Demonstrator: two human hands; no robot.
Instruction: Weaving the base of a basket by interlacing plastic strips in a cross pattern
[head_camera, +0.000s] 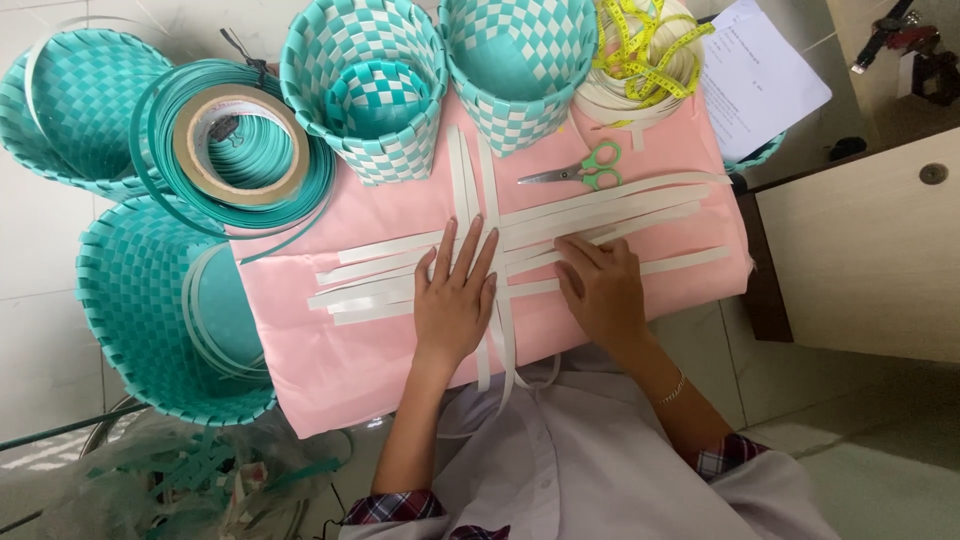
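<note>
Hands are pressing flat: left hand (455, 290) spread, right hand (600, 285) closed-fingered, keeping crossed white strips (610, 210) still at frame middle.

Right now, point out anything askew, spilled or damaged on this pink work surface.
Nothing looks damaged or spilled. The white strips fan out unevenly toward the right instead of lying parallel, loose under the left hand and right hand. A yellow tape measure lies in a tangled heap at the top, and the scissors rest open-handled beside the strips.

left hand (455, 300) flat on crossed white strips (520, 240) | right hand (603, 290) pressing strips | pink board (330, 350) | scissors (580, 172)
</note>
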